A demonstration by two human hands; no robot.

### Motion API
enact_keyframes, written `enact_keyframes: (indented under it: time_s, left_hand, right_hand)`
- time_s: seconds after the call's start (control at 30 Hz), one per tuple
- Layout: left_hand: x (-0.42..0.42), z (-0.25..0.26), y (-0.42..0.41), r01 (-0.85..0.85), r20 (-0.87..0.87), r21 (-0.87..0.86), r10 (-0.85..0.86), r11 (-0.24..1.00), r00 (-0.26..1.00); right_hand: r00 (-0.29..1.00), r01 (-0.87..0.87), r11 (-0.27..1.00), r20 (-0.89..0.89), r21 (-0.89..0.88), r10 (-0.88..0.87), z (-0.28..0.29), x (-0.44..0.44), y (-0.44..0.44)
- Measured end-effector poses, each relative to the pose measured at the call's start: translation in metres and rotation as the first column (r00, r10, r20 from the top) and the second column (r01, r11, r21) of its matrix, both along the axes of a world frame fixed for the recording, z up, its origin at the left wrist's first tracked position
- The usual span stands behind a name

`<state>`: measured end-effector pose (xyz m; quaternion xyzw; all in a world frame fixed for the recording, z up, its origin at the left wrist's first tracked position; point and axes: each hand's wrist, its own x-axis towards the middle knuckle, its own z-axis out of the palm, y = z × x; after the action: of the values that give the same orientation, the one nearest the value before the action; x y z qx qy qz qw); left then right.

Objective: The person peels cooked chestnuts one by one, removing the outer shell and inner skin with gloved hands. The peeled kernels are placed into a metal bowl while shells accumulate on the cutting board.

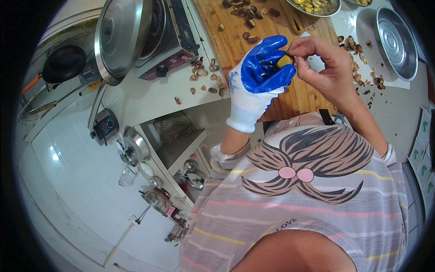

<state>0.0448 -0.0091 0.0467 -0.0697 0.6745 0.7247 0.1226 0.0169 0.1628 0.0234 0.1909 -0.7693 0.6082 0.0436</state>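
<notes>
My left hand [260, 69] wears a white knit glove with a blue coated palm, and its fingers curl around a pale yellow chestnut [283, 61]. Small crumbs cling to the blue palm. My bare right hand [328, 66] pinches a dark scrap of shell or skin at the chestnut's edge. Both hands hover over a wooden cutting board [307, 98]. Below the right hand lies what looks like a knife, its yellowish handle [296, 23] pointing away and its pale blade [316, 63] partly hidden. Brown chestnuts [250, 23], some cut, are scattered over the board's far part.
A metal bowl [321, 14] of yellow pieces stands at the far edge. To the right are an empty metal basin [396, 44] and shell scraps [357, 73]. More shell pieces [200, 71] lie left, beside a stove [170, 63] and a lidded pan [124, 37].
</notes>
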Motion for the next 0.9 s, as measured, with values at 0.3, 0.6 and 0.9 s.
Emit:
enact_keyframes:
  time_s: [0.3, 0.6, 0.9]
  left_hand:
    - [-0.002, -0.010, 0.003, -0.015, 0.094, 0.221, -0.006, 0.975, 0.996]
    - [-0.007, -0.022, 0.005, -0.018, -0.039, 0.167, 0.025, 0.986, 0.999]
    - [-0.003, -0.023, 0.025, -0.249, 0.110, 0.281, 0.226, 0.927, 0.968]
  right_hand:
    - [0.832, 0.192, 0.856, 0.543, -0.480, 0.118, -0.009, 0.006, 0.000]
    - [0.977, -0.054, 0.982, 0.195, -0.182, 0.090, -0.010, 0.001, 0.008]
    - [0.993, 0.074, 0.986, 0.101, -0.147, -0.060, -0.009, 0.001, 0.007]
